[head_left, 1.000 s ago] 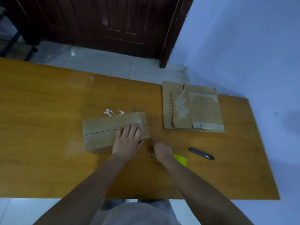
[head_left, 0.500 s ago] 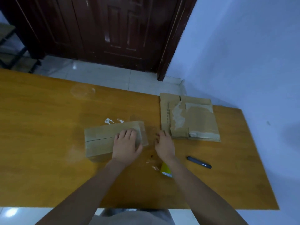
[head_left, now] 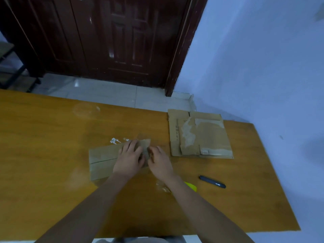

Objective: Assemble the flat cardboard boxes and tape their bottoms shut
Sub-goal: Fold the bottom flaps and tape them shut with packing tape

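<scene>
A small brown cardboard box (head_left: pixel 103 159) stands on the wooden table (head_left: pixel 43 137), its flaps closed upward with a seam running along the middle. My left hand (head_left: pixel 130 157) lies flat on the box's right part with fingers spread. My right hand (head_left: pixel 159 159) touches the box's right end, fingers bent against the edge where clear tape shows. A stack of flat cardboard boxes (head_left: pixel 199 135) with torn tape marks lies to the right. The yellow-green tape roll (head_left: pixel 192 186) peeks out from behind my right forearm.
A dark pen-shaped cutter (head_left: pixel 212 181) lies right of my right arm. White scraps (head_left: pixel 115 140) sit just behind the box, and a crumpled bit of clear tape (head_left: pixel 163 187) lies under my right wrist. A dark door and a blue wall stand behind the table.
My right hand left the tape roll and moved up and left to the box's right end. My left hand stayed on the box. The camera tilted upward.
</scene>
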A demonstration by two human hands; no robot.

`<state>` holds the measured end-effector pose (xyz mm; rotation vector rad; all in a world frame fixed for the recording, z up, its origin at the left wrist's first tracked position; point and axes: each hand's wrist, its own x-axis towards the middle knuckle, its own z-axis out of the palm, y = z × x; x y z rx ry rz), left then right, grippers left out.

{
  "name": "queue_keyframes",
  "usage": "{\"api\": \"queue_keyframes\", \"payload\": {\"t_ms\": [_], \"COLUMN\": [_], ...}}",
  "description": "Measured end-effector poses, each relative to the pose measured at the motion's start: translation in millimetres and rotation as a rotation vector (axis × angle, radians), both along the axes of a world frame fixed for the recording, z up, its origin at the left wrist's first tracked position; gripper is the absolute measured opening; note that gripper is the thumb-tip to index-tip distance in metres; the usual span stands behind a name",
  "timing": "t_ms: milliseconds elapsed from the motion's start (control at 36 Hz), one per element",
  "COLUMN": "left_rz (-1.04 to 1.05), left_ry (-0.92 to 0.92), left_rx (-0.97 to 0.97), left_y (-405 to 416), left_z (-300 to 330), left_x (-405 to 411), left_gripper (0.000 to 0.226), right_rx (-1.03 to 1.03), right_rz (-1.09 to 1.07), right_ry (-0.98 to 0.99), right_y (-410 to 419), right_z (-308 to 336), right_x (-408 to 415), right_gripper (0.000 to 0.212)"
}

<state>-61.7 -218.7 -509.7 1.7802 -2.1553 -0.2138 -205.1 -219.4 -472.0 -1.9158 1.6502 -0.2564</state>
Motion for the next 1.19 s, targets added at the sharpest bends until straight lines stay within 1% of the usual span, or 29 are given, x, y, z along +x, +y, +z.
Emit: {"api": "queue_keyframes", "payload": {"t_ms": [83,167,278,333,389,472,528,583,639,722,833,1000,1056,1194], "left_rz": [-0.007,-0.005,-0.01,-0.016,-0.018,-0.012,-0.017,-0.025,-0.028,-0.02,-0.024,-0.035,-0.035,-0.032], "left_ry": [0.05,0.074,0.089,0.096,0.096,0.105,0.105,0.105,0.123,0.13,0.115,0.108,0.111,0.096], "left_rx": [0.019,-0.015,-0.01,-0.014,-0.026,-0.036,-0.044,-0.054,-0.053,-0.047,-0.053,-0.048,-0.05,-0.049], "left_y": [-1,-1,-1,-1,-2,-3,-2,-2,-2,-3,-3,-4,-4,-3], "left_z": [0,1,3,3,2,0,-1,-1,-1,-2,-3,-4,-4,-4], "left_x": [1,1,0,1,1,1,1,2,2,2,2,2,1,1], "left_gripper": [0.016,0.016,0.032,0.034,0.033,0.03,0.029,0.029,0.031,0.033,0.031,0.031,0.031,0.032], "right_rx": [0.093,0.181,0.284,0.336,0.297,0.101,0.033,0.017,0.002,-0.017,0.054,0.064,0.09,0.117], "right_rz": [-0.035,-0.058,-0.05,-0.036,-0.014,0.011,0.077,0.172,0.258,0.359,0.466,0.444,0.384,0.153], "right_ry": [-0.047,-0.09,-0.117,-0.138,-0.059,0.126,0.204,0.289,0.355,0.391,0.446,0.416,0.347,0.121], "right_y": [-2,-6,-16,-22,-30,-44,-52,-60,-68,-79,-92,-97,-96,-84], "right_z": [1,2,6,11,13,15,16,17,17,18,23,22,20,9], "right_x": [3,5,3,-1,-5,-9,-7,-5,-2,3,8,9,7,5], "right_gripper": [0.036,0.034,0.033,0.034,0.035,0.032,0.038,0.049,0.053,0.048,0.042,0.036,0.033,0.027]}}
